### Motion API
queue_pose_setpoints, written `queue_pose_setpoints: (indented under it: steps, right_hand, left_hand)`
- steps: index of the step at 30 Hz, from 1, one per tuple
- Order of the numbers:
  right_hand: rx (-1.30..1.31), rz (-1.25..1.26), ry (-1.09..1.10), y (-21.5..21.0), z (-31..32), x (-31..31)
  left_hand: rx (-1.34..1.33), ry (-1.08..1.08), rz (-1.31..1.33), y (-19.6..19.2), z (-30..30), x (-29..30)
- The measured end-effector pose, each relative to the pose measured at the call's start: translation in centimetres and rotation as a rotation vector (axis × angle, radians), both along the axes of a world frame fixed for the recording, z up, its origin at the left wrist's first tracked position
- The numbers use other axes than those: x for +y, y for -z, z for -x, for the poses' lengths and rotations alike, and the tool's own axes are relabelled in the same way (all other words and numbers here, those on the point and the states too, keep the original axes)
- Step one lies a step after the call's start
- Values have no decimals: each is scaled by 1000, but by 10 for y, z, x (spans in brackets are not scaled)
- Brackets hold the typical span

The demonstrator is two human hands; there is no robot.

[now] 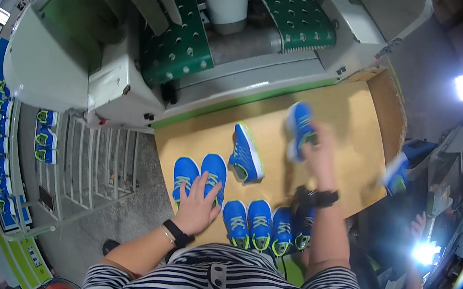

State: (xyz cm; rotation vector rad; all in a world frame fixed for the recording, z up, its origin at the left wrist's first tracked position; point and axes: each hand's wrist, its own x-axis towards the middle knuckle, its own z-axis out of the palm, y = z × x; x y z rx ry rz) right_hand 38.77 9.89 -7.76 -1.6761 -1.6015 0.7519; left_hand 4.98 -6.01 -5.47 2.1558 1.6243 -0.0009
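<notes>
My right hand [319, 153], blurred by motion, grips a blue sneaker [300, 120] by its heel end over the right half of the tan board. The sneaker's toe points away from me. My left hand [197, 205] lies with fingers spread across the laces and openings of two blue sneakers [185, 172] standing side by side at the board's left. Between the hands, a single blue sneaker [246, 157] rests tilted on its side, white sole facing right. A row of several blue sneakers [260, 221] with yellow-green trim stands along the near edge, close to my body.
Beyond the board [330, 108] stands a large grey machine with green perforated belts [189, 45] and a white cylinder [226, 3]. Racks of sneakers [0, 143] line the left. At right, another blurred sneaker [396, 173] is near the cardboard edge, with another person's hand [418, 225] beyond.
</notes>
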Motion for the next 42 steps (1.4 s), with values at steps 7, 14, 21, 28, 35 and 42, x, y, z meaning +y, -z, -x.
queue_pose_setpoints:
  steps: [7,14,21,28,35,42]
  right_hand:
    - [-218,-302,-211,-33,122,-76]
    - [-426,-310,-454,7,152,-71]
    - [246,-36,-410,6,132,-75]
    - [133,123,-260,-2,57,-52]
    - [-138,342,805,33,-98,85]
    - [-200,25,318,26,-37,36]
  left_hand:
    - [9,-3,-7,2,0,-4]
    - [0,4,-2,3,0,-5]
    - [-17,-2,-46,0,-1,-8]
    - [-8,0,-80,6,0,-9]
    - [-11,18,-89,5,-2,-5]
    - [-5,15,-75,6,-2,-4]
